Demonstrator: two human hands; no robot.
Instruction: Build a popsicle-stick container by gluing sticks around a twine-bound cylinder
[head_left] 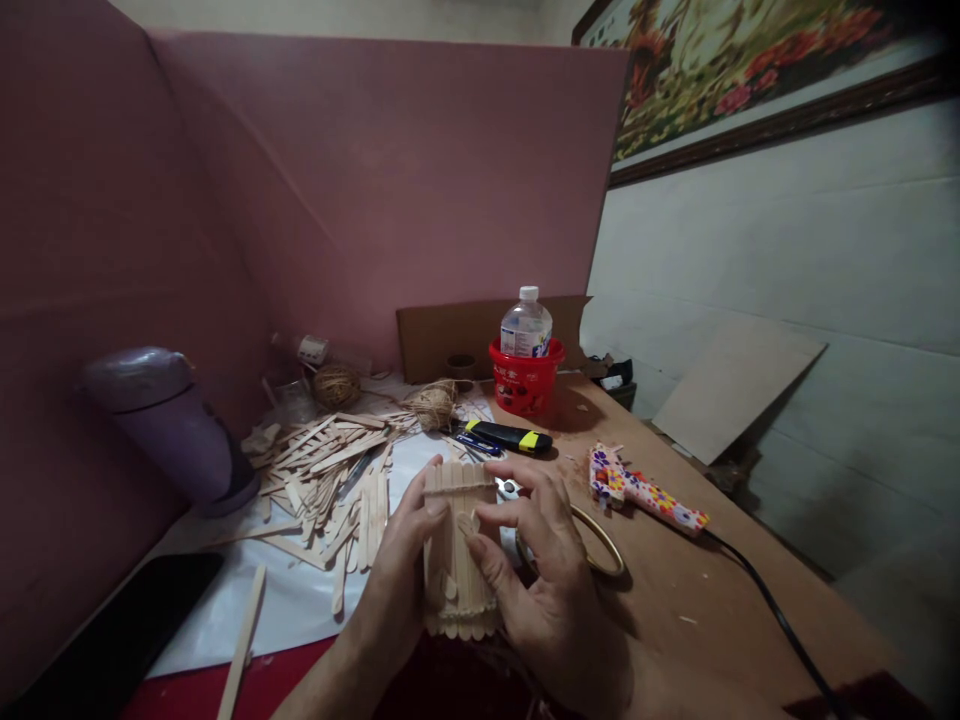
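Observation:
A small panel of popsicle sticks (459,560), laid side by side with twine across its top and bottom, is held up in front of me. My left hand (401,555) grips its left edge, thumb on the front face. My right hand (544,560) is at the right side, its thumb and index finger pinching a small rounded piece of wooden stick (469,522) against the panel's front. Another short rounded piece (448,588) lies lower on the same face. Behind the right hand, the gold handle loop of scissors (604,545) shows; the rest is mostly hidden.
Loose popsicle sticks (330,470) are heaped at left on white paper (300,625), near a purple tumbler (176,430) and a black phone (127,630). Behind stand twine balls (435,405), a utility knife (510,437) and a red bucket (525,385) holding a bottle. A corded, flower-patterned glue gun (645,492) lies right.

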